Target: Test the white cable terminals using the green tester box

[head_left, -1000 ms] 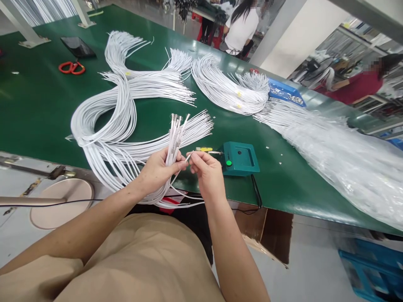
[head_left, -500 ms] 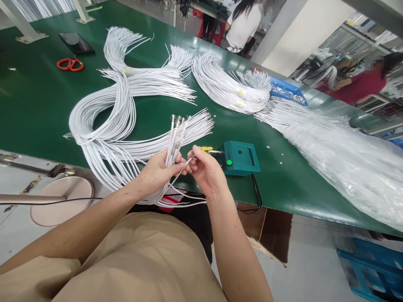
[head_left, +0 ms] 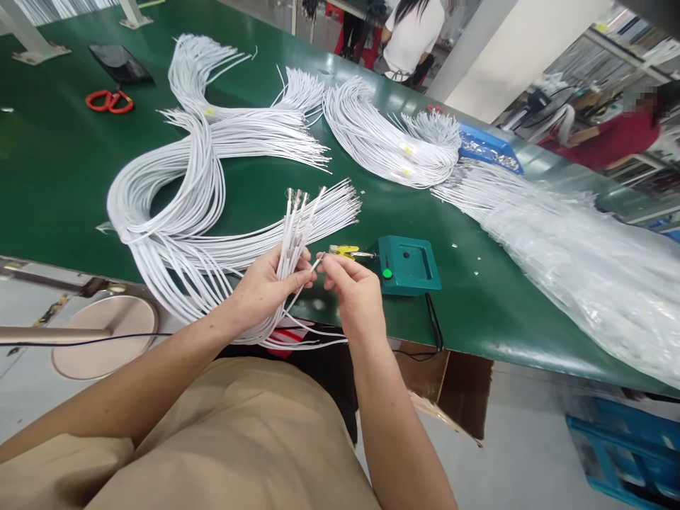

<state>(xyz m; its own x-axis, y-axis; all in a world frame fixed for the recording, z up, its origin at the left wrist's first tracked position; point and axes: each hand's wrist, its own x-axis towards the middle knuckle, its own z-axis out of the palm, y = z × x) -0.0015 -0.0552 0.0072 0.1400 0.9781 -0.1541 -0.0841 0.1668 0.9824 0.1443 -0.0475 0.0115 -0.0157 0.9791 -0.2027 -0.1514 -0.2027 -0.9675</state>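
Observation:
My left hand is closed round a bunch of white cables, whose metal-tipped ends stick up above the fist. One cable of the bunch slants out to the right past my left thumb. At its tip, the thumb and fingers of my right hand are pinched together; the small end between them is mostly hidden. Just behind my right fingertips is a yellow clip on a metal rod, which joins a green box-shaped device with a bright green button. More white cables lie spread behind my left hand.
Cable bundles cover the table's middle. Clear plastic wraps a large bundle at right. A blue tray of small metal parts, red-handled scissors and a dark phone-like slab lie farther off. Two people are beyond.
My right fingers have shifted slightly right and closed into a tighter pinch at the cable's tip. More of the yellow clip shows. My left hand keeps its hold on the bunch.

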